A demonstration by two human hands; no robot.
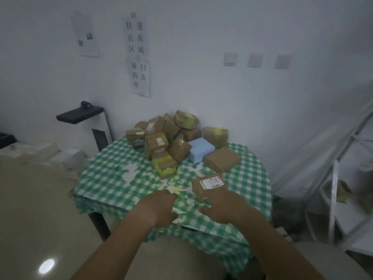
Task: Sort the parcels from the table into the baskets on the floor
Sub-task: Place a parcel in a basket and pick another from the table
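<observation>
Parcels [171, 136] heaped at table's [105, 178] far edge, both hands [159, 207] [222, 207] (fingers hidden) nearside.

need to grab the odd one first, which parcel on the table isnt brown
The light blue parcel, at the right of the pile, just behind the flat brown box. Every other parcel is brown cardboard, some with yellow tape.

Heap of parcels [169, 136] blocks the far half of the table [105, 178]. Nearer than the heap, one labelled parcel [210, 185] and paper scraps [131, 172] lie; cloth left of the scraps is open.
</observation>
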